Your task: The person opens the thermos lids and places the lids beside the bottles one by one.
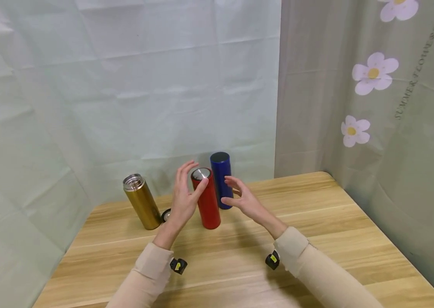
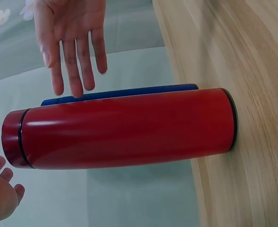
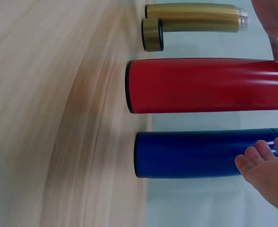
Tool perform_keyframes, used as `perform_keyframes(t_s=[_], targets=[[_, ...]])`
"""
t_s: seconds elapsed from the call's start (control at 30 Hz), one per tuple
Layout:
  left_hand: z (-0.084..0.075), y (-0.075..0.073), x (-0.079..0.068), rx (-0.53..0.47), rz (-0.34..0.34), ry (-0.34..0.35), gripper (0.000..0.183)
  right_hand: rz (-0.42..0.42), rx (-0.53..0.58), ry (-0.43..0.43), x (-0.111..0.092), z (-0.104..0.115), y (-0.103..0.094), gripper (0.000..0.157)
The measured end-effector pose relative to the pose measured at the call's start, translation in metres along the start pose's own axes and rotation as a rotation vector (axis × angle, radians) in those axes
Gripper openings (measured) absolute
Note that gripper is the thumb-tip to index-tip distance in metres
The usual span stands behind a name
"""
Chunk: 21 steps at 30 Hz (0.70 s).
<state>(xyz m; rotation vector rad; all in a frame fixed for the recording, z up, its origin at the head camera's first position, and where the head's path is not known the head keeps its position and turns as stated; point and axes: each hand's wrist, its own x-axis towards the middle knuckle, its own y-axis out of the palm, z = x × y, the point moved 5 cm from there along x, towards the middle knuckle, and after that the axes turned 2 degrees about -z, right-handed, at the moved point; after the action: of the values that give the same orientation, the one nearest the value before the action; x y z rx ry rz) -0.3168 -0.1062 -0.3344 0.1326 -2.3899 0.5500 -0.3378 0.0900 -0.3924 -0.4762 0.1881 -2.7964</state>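
Note:
A red thermos flask (image 1: 210, 205) with a silver-topped lid stands upright on the wooden table. My left hand (image 1: 184, 199) is beside its top on the left, fingers spread; in the left wrist view a small gap shows between those fingers and the lid. To the right of the red flask, my right hand (image 1: 245, 203) hovers with fingers extended and nothing in it. Behind that hand stands a blue thermos flask (image 3: 191, 153), its lid on. At the left a gold thermos flask (image 1: 144, 205) stands with its mouth uncovered, and its gold lid (image 3: 152, 35) sits on the table beside it.
The wooden table (image 1: 317, 239) ends at a pale cloth backdrop (image 1: 182, 107) just behind the flasks. A curtain with printed flowers (image 1: 373, 73) hangs along the right side. Each wrist wears a small black camera (image 1: 272, 259).

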Motion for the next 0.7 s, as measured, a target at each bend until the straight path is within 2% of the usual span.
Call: perform_keyframes(t_s=[0.27, 0.7], targets=[[0.004, 0.002, -0.001, -0.013, -0.004, -0.006, 0.057, 0.004, 0.040, 0.030, 0.012, -0.013, 0.015, 0.074], [0.009, 0.006, -0.003, -0.018, -0.014, -0.034, 0.057, 0.041, 0.045, 0.078, 0.016, -0.023, 0.033, 0.078]])
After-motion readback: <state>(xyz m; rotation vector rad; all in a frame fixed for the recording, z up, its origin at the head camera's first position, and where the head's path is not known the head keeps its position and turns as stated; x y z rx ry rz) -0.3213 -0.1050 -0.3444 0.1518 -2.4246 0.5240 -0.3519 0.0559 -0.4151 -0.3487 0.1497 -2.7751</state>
